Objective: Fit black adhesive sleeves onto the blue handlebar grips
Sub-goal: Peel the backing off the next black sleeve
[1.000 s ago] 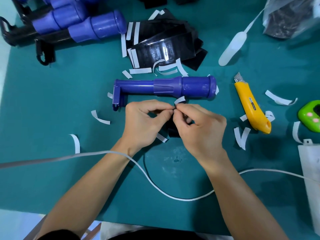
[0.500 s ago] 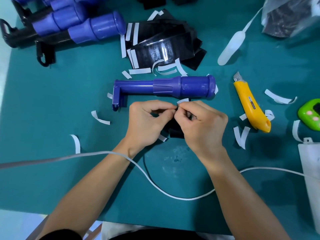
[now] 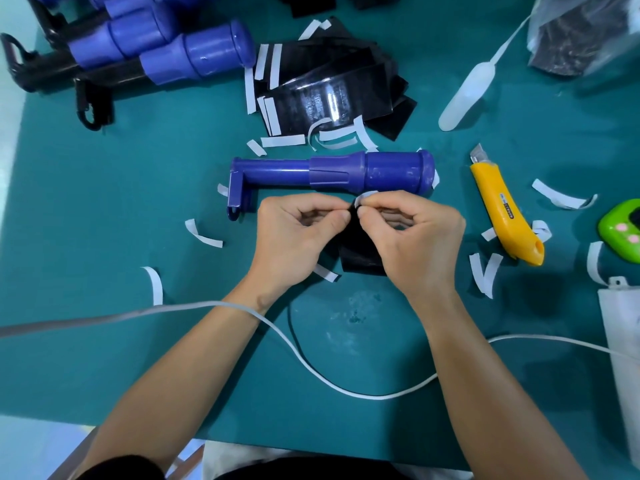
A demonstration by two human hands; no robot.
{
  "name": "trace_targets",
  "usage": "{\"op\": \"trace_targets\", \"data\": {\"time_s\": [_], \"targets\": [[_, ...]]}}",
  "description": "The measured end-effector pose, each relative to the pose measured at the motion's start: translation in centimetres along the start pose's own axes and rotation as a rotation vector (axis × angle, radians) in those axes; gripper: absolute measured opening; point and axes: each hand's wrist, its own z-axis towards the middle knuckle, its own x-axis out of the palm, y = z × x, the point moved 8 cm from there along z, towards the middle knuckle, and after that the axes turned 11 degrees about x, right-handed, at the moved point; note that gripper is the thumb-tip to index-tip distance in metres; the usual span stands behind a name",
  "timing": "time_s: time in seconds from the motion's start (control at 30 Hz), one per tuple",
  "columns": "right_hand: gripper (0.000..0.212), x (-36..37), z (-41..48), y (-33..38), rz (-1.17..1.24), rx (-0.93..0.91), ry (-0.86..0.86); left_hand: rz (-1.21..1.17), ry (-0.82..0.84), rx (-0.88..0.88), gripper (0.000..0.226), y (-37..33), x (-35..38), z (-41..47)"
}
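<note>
A white cable is seen looping across the lower part of the frame, draped over the left wrist on a teal counter. At centre frame, the left hand and right hand are held thumb to thumb over a black sleeve, which is partly hidden beneath the right palm. The fingers of both hands are curled. The sleeve's upper edge is pinched between the left thumb and forefinger, while a curl of white backing strip at that edge is pinched by the right thumb and forefinger.

Just above the hands, a blue handlebar grip is laid on its side, its flared end toward the right of the frame and its bracket end toward the left. Whether it is touched by the knuckles cannot be told. Peeled white strips are scattered around it.

At right of centre, a yellow utility knife is laid with its blade pointing up the frame. A green object is cut off by the right edge.

Higher up, a stack of black sleeves is fanned out. Grips on black bars are piled in the upper left. A white squeeze bottle and a clear plastic bag are placed in the upper right.
</note>
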Motion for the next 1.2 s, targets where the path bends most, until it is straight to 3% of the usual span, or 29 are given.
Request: {"op": "trace_targets", "data": {"time_s": [0.5,0.6,0.7,0.9,1.0,1.1,1.2], "targets": [[0.02,0.8,0.4,-1.1,0.08,0.087,0.119,0.131,0.023,0.034,0.023,-0.5,-0.1,-0.3],[0.019,0.9,0.4,-1.0,0.05,0.065,0.126,0.118,0.038,-0.046,0.023,0.1,0.0,-0.3],[0.014,0.9,0.1,-0.7,-0.032,0.002,0.105,0.038,0.068,-0.199,0.008,1.1,0.3,-0.5],[0.01,1.3,-1.2,0.5,-0.145,-0.191,0.07,-0.036,0.068,-0.314,0.02,2.0,0.4,-0.4],[0.011,1.1,-1.2,0.7,-0.122,-0.2,0.052,-0.059,0.081,-0.273,0.029,1.7,0.3,-0.2],[0.014,0.9,-0.6,-0.2,-0.003,-0.035,0.108,-0.064,0.126,-0.162,0.025,0.7,0.2,0.1],[0.014,1.2,-0.3,-0.7,0.036,0.051,0.182,0.092,0.119,0.016,0.026,-0.8,-0.2,0.0]]}}
